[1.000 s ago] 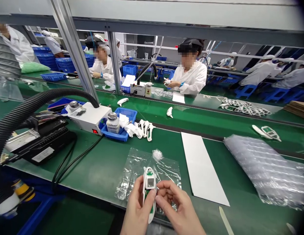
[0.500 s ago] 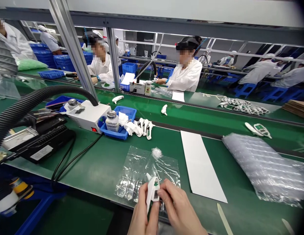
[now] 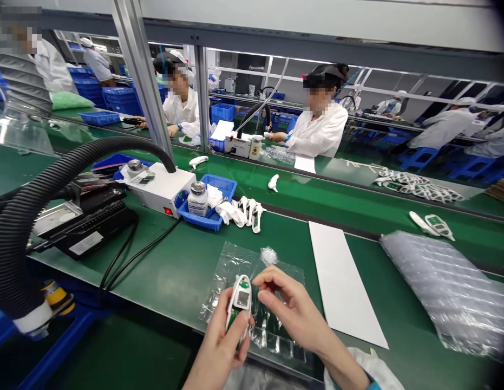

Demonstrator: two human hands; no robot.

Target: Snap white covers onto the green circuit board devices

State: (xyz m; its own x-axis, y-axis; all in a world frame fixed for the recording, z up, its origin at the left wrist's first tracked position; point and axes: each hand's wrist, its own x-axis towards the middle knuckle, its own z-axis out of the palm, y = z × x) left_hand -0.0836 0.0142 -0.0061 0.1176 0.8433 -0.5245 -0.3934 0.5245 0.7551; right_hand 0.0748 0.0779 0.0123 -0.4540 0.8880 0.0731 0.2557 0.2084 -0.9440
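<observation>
My left hand [image 3: 225,330] grips a white handheld device housing [image 3: 239,298], its open face turned up toward me. A green circuit board and a small grey screen show inside it. My right hand [image 3: 290,303] hovers just to the right of the housing, not touching it. Its thumb and forefinger are apart and the fingers half curled, with nothing visible between them. Beneath both hands lies a clear plastic bag [image 3: 231,257] with clear pieces showing through it. A small crumpled clear wad [image 3: 269,255] rests at the bag's far edge.
A white board [image 3: 345,287] and stacked clear plastic sleeves [image 3: 434,292] lie to the right. Several white housings [image 3: 249,211] sit beside a blue tray [image 3: 203,221] holding a bottle [image 3: 197,200]. At left are a white box [image 3: 162,189] and black hose [image 3: 85,154]. Co-workers sit beyond the green belt [image 3: 336,200].
The housing has turned so its screen faces me. My right hand has come off it and risen slightly. The whole view has shifted a little.
</observation>
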